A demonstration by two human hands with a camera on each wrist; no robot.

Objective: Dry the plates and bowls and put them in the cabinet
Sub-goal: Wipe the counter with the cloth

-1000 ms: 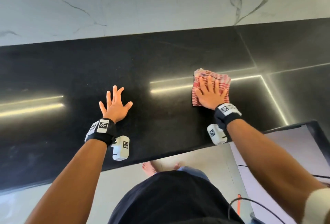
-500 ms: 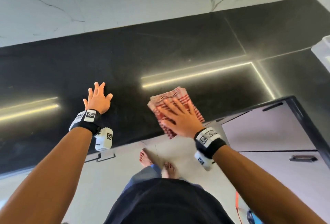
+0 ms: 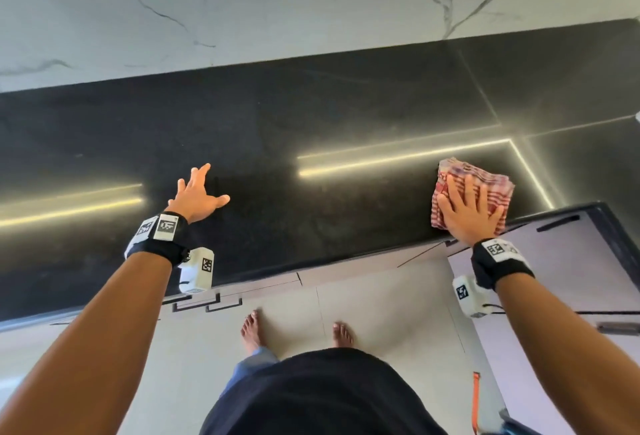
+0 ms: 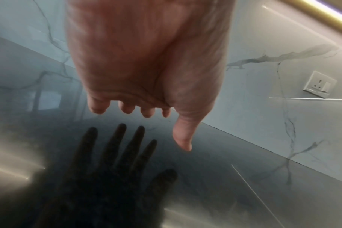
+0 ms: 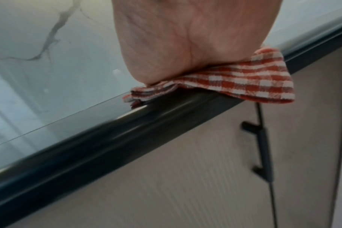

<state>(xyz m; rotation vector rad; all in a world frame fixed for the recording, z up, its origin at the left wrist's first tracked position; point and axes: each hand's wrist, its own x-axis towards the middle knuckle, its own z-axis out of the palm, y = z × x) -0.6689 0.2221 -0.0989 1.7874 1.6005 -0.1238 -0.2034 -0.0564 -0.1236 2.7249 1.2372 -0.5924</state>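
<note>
Cloth (image 3: 471,190) slid right, one right hand (image 3: 467,210) pressing

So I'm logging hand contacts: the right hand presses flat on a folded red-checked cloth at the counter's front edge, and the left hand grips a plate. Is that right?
Not quite. The left hand grips nothing: its fingers are spread above the black counter, as the left wrist view shows. The rest holds: the right hand presses flat on the folded red-checked cloth at the front edge.
</note>
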